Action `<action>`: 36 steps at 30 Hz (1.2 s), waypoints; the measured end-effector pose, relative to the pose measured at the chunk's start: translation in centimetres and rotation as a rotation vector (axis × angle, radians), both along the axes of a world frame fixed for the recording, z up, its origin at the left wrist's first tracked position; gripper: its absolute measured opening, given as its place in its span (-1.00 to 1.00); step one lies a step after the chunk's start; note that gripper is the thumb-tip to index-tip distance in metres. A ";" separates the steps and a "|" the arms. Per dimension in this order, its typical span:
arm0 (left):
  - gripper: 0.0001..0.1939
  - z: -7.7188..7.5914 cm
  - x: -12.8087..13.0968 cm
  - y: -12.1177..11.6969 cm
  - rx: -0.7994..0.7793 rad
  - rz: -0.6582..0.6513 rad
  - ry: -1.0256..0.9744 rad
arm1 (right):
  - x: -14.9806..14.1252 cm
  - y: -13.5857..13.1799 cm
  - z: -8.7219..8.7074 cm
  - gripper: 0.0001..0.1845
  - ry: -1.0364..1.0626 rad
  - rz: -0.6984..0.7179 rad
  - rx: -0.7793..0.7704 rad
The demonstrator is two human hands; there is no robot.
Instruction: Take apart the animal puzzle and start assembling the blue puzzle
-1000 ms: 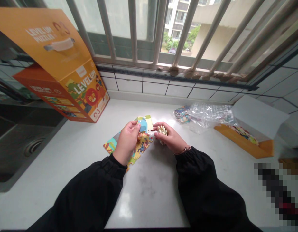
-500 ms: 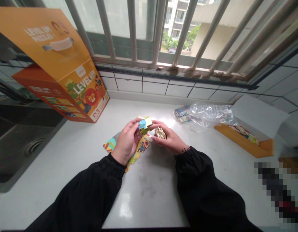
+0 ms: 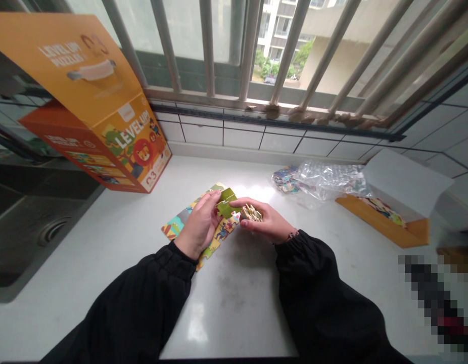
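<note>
Left hand (image 3: 199,222) is closed on flat green cardboard jigsaw pieces (image 3: 227,202), pinching them at their left edge. The green pieces are held above the counter, between the two hands; whether they are interlocked or merely overlapping cannot be told. Right hand (image 3: 266,220) grips a thick stack of small cardboard jigsaw pieces (image 3: 252,213), their pale cut edges showing and slightly uneven. Its index finger extends over the lower right of the green pieces; contact at that point appears likely but is not certain. A dark beaded bracelet (image 3: 292,235) is noted at the right wrist, and both arms wear black long sleeves (image 3: 143,296).

Beneath and around the left hand, a multicoloured partly assembled cardboard jigsaw (image 3: 175,226) lies flat on the glossy white countertop (image 3: 234,308). Its middle is covered by the hand; sections show to the left and right.

At the rear left stands an orange printed cardboard box (image 3: 141,136) marked "LEVEL UP!", its handled flap raised. It stands near a dark grey sink (image 3: 25,242). At the rear right, a crumpled clear plastic bag (image 3: 328,176) lies beside a multicoloured pile of flat pieces (image 3: 285,180); whether the bag covers part of the pile cannot be told. Just right of the bag, an open orange-and-white cardboard container (image 3: 412,235) holds colourful printed material (image 3: 383,210).
</note>
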State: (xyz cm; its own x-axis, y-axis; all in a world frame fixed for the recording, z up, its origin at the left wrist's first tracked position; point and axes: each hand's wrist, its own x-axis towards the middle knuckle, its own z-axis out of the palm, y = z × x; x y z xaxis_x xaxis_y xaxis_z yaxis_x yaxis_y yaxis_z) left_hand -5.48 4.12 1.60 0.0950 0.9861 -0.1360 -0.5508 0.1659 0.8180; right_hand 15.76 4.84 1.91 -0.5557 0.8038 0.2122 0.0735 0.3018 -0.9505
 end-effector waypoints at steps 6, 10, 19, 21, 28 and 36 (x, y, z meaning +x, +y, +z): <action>-0.61 -0.8 -0.1 0.8 -0.002 0.131 0.025 | 0.0 0.1 -0.2 -0.49 -0.021 0.017 -0.030; -0.63 -1.2 -0.3 1.3 0.022 0.251 0.030 | 0.1 0.1 -0.5 -0.53 -0.058 -0.009 -0.079; -0.86 -1.1 -1.9 2.0 -0.023 0.436 0.058 | 0.1 0.1 -0.6 -0.56 -0.123 -0.092 -0.141; -0.92 -1.1 -1.9 2.2 -0.056 0.424 0.069 | 0.2 0.1 -0.5 -0.55 -0.078 -0.073 -0.097; -0.87 -1.0 -1.0 1.3 -0.174 0.199 0.097 | 0.6 -0.5 0.2 -0.40 0.065 -0.081 -0.097; -0.63 0.4 -0.3 0.1 -0.214 -0.103 0.046 | 0.4 -0.1 -0.2 -0.39 0.053 -0.119 -0.111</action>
